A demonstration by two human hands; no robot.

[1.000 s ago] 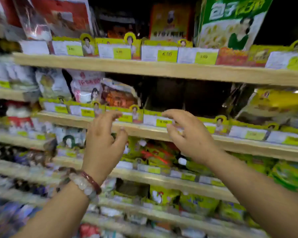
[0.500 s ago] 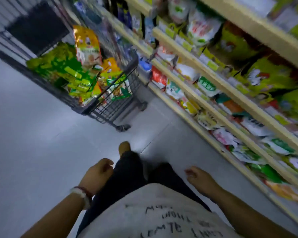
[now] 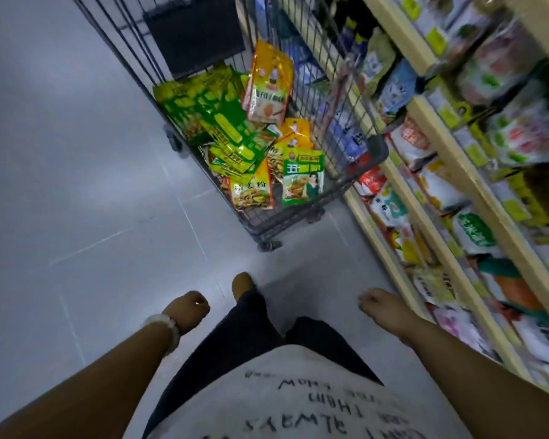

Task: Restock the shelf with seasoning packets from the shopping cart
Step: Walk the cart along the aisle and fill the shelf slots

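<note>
A dark wire shopping cart (image 3: 336, 182) stands on the floor ahead, against the shelf. Inside it lie several seasoning packets: a pile of green-and-yellow ones (image 3: 216, 122), an orange packet (image 3: 268, 87) standing upright, and a green packet (image 3: 303, 177) leaning at the near end. The wooden shelf (image 3: 438, 134) runs along the right, full of packets. My left hand (image 3: 189, 310) hangs low with loosely curled fingers and holds nothing. My right hand (image 3: 382, 307) hangs beside the shelf's bottom tier, also holding nothing. Both hands are well short of the cart.
Grey tiled floor (image 3: 76, 185) stretches to the left of the cart. My legs and one foot (image 3: 243, 285) show between my hands. The cart's wheels (image 3: 268, 245) stand a short step in front of my foot.
The view swung from the shelf face down to the floor and cart. Both hands dropped from the shelf to my sides. The cart has come closer and more central since half a second ago.
</note>
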